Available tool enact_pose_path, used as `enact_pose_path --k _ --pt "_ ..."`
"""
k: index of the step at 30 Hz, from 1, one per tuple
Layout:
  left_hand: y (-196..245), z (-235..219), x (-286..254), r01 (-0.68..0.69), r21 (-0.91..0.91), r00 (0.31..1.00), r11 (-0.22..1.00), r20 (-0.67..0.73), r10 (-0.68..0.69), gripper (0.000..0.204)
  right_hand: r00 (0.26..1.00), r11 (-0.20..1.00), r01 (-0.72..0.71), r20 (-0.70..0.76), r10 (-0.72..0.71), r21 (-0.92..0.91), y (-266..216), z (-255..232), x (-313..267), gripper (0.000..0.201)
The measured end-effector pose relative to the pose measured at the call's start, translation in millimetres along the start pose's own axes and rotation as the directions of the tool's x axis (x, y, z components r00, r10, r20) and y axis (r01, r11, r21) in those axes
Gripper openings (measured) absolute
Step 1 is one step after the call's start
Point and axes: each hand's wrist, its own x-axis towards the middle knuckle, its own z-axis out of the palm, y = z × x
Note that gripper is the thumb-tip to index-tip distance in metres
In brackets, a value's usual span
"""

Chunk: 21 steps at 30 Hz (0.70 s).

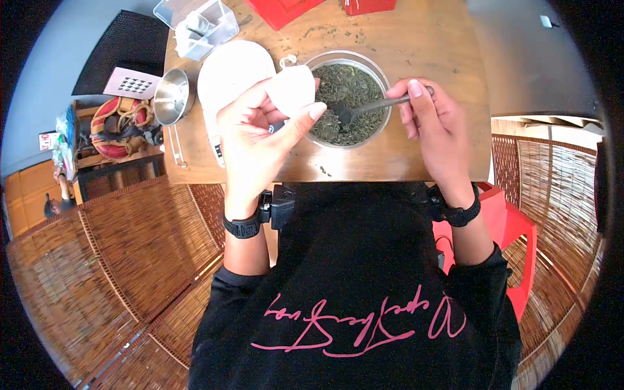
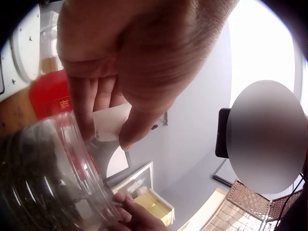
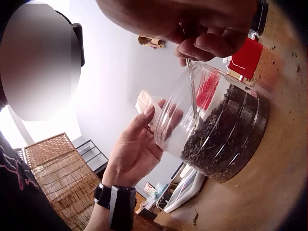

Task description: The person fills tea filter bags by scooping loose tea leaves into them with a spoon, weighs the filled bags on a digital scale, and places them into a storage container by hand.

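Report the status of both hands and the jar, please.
Left hand holding white pouch. Right hand gripping spoon, tip among dried leaves in jar. No lid blocking.

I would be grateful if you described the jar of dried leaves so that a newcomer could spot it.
Start at the wooden table: the jar stands near the edge by the person, between the left hand and the right hand. It is round, clear and open-topped, and a utensil dips into it. Unlike the angular clear box, it holds dark green leaf bits.
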Motion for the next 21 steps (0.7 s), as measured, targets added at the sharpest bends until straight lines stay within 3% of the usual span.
enact_pose_path --k 8,11,12,13,14,16,17,19,21 --pt "-0.1 -3.8 4.3 -0.058 0.001 0.997 0.998 0.048 0.058 0.044 0.992 0.987 -0.035 -0.113 0.054 0.159 2.1 -1.8 -6.7 0.036" --pt "2.3 -4.4 5.4 -0.04 0.013 0.998 0.999 0.057 0.039 0.046 0.976 0.999 0.039 -0.213 -0.035 0.013 -9.2 -1.3 -13.2 0.032" --pt "1.1 -4.8 7.3 -0.064 0.027 0.997 0.998 0.054 0.063 0.044 0.96 0.971 0.161 -0.201 -0.195 -0.174 -11.5 -0.9 -14.6 0.029" --pt "-0.3 -4.7 9.3 -0.088 0.042 0.995 0.995 0.052 0.086 0.043 0.925 0.895 0.273 -0.161 -0.346 -0.352 -13.9 0.1 -16.1 0.026" --pt "-1.9 -2.9 10.6 -0.108 0.023 0.994 0.994 0.032 0.107 0.042 0.926 0.893 0.27 -0.157 -0.343 -0.36 -18.6 3.0 -17.1 0.026" --pt "-6.2 -3.0 12.8 -0.103 0.014 0.994 0.995 0.043 0.102 0.042 0.899 0.738 0.353 -0.011 -0.438 -0.575 -29.5 10.2 -15.4 0.021" --pt "-7.3 -3.2 13.9 -0.101 0.014 0.993 0.995 0.058 0.1 0.041 0.897 0.731 0.356 -0.005 -0.441 -0.583 -28.1 11.8 -14.8 0.021" --pt "-6.2 -4.2 14.1 -0.087 -0.002 0.994 0.996 0.063 0.087 0.04 0.947 0.87 0.287 -0.019 -0.321 -0.401 -18.1 13.9 -11.8 0.021" --pt "-5.7 -3.8 15.5 -0.067 -0.014 0.996 0.998 0.065 0.068 0.04 0.952 0.89 0.277 -0.021 -0.305 -0.363 -12.9 15.3 -12.6 0.023"
